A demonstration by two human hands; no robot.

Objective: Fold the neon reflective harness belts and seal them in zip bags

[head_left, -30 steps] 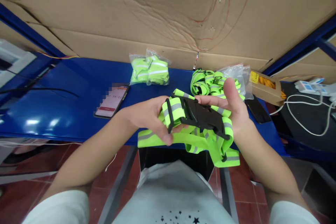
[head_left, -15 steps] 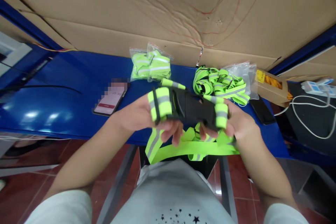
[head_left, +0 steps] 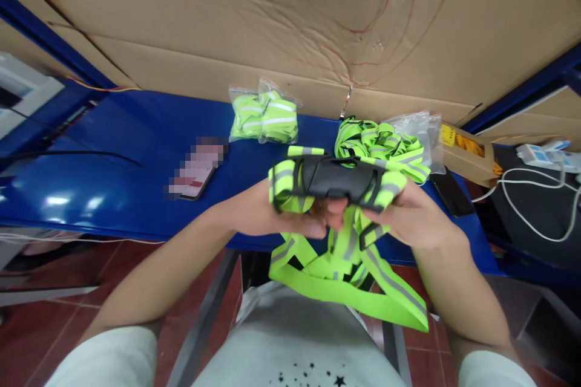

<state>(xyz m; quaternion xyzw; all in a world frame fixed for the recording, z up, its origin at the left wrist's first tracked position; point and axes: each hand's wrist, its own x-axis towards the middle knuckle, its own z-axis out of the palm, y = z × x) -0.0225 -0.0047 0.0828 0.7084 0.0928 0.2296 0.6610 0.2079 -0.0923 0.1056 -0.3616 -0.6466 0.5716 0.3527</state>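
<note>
A neon-green reflective strap harness with a black plastic buckle is held up in front of my chest. My left hand grips the buckle's left end and the strap loop there. The buckle's right end and its strap sit in the closed fingers of my right hand. Loose green straps with grey stripes hang below both hands toward my lap.
On the blue table lie a phone, a clear bag of green straps, a loose pile of straps by empty plastic bags, a dark phone and a small cardboard box. White cables lie at right. Cardboard lines the back.
Both hands have drawn closer together and turned the buckle level. The hanging straps have dropped lower and spread out toward my lap.
</note>
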